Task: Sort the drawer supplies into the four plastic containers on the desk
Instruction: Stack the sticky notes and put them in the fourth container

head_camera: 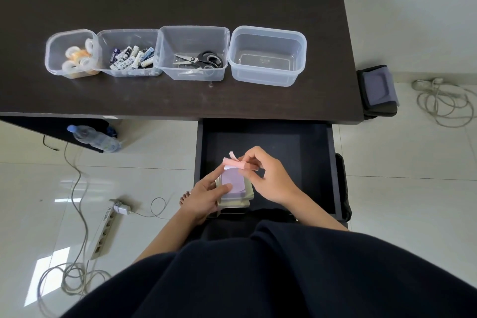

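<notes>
Drawer [312,152]: hands' grip on probable notepads [233,186].

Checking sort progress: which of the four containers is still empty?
The rightmost container, nearest the desk's right edge. The other three hold tape rolls, batteries and scissors.

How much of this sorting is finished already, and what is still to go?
Three containers look filled: tape rolls, batteries and scissors. The rightmost container holds nothing yet. In hand: the left hand holds a stack of sticky-note pads over the open drawer, while the right hand pinches a pink pad onto it. What is left is probably moving the pads into that last container.
</notes>
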